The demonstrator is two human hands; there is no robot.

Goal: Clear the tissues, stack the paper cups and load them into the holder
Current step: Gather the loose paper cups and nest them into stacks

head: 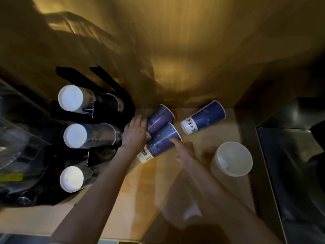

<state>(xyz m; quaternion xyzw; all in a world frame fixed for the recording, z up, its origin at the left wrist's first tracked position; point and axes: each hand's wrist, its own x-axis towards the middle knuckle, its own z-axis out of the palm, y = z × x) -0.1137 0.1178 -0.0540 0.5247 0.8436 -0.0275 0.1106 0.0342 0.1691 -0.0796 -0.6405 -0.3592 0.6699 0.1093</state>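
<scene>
**Gathering the fallen cups on the surface**

Looking down from the head camera, I see three blue paper cups lying on their sides on the wooden surface (175,199), near the back wall. My left hand (136,133) rests against the far cup (161,118), fingers spread and flat on its base end, not closed around it. My right hand (184,151) reaches toward the near cup (162,142), index finger touching its wall near the rim; the hand is blurred, so I cannot tell whether it grips. The third cup (204,118) lies apart to the right, and a white cup (232,159) stands upright nearer me. The black holder (98,111) at left already carries stacks.

These cups look light and thin-walled, easy to crush or roll. I judge the stiffer rim or base the better hold.
</scene>
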